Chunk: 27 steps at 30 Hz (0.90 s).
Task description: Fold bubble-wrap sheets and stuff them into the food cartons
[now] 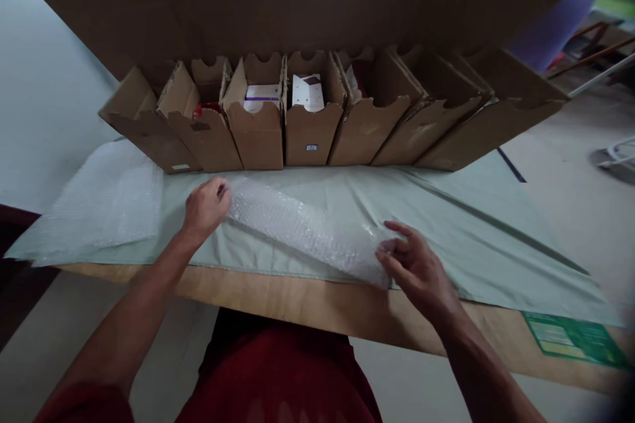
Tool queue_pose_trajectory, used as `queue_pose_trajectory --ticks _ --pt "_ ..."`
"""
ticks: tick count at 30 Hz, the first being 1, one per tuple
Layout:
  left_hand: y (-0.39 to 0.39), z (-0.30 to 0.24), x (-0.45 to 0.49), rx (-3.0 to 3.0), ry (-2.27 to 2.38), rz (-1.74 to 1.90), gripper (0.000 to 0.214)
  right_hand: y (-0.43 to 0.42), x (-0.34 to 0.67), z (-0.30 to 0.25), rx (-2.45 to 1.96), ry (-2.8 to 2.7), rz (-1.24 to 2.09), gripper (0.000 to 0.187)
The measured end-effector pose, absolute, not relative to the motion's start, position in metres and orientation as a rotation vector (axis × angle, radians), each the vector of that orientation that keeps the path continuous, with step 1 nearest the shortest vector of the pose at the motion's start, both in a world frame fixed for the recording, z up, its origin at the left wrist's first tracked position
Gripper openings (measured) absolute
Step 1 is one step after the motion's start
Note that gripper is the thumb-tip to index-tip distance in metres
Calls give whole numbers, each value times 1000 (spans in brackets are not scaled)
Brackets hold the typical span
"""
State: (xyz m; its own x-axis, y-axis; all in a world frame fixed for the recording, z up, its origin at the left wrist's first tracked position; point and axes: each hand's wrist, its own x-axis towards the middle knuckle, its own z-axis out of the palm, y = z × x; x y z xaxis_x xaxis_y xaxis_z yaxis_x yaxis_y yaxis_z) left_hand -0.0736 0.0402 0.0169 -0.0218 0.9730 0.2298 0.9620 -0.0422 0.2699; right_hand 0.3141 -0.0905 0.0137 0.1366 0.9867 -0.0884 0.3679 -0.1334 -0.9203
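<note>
A strip of clear bubble wrap [302, 228] lies slanted across the pale green cloth [461, 225] on the wooden table. My left hand [204, 208] is closed on the strip's upper left end. My right hand [414, 264] pinches its lower right end near the table's front edge. The wrap looks rolled or folded into a long bundle; anything inside it is hidden.
A row of open cardboard bins [258, 122] stands along the back, some holding white and red packages. A flat sheet of bubble wrap [104, 201] lies at the left. A green label [570, 338] sits at the table's right front.
</note>
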Motion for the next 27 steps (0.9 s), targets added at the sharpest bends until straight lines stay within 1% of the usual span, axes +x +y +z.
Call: queue_pose_trajectory --ticks 1,2,3,4,7,8,10,12,14,16,17,19,21,22,24,25,27 --pt "49 20 -68 2217 2131 595 19 -100 308 17 -1580 -1300 1126 69" --pt "59 23 -60 2258 2101 621 20 -109 302 19 -1541 -1274 1259 76" --pt "68 24 -52 2294 2067 627 20 -118 295 19 -1506 -1251 1387 78" --pt "77 24 -43 2322 2033 613 21 -126 289 18 -1470 -1233 1510 75" --pt "92 18 -18 2354 1963 530 27 -145 274 7 -1387 -1187 1741 50" --pt "91 15 -13 2357 1951 529 32 -148 271 3 -1388 -1183 1753 46" --pt "77 8 -6 2374 1916 599 41 -151 268 -4 -1426 -1200 1688 43" --pt "50 1 -6 2432 1783 678 42 -151 269 -9 -1456 -1231 1592 42" --pt "14 -3 -9 2527 1503 679 37 -148 273 -10 -1432 -1225 1571 40" --pt "-25 -7 -11 2601 1127 591 36 -145 277 -7 -1383 -1145 1651 39" --pt "-42 -9 -11 2613 973 526 41 -143 278 -5 -1360 -1081 1708 39" --pt "-70 -13 -9 2620 789 422 59 -141 277 2 -1321 -981 1796 38" --pt "-85 -18 -4 2623 755 391 73 -137 274 12 -1281 -965 1807 37" --pt "-89 -20 -2 2617 774 405 76 -134 271 17 -1257 -990 1795 38" --pt "-93 -24 5 2568 848 469 75 -125 262 25 -1216 -1033 1752 42" --pt "-94 -25 8 2522 892 516 71 -119 256 28 -1203 -1035 1737 42" --pt "-95 -24 13 2391 986 662 50 -105 242 32 -1167 -1022 1724 40"
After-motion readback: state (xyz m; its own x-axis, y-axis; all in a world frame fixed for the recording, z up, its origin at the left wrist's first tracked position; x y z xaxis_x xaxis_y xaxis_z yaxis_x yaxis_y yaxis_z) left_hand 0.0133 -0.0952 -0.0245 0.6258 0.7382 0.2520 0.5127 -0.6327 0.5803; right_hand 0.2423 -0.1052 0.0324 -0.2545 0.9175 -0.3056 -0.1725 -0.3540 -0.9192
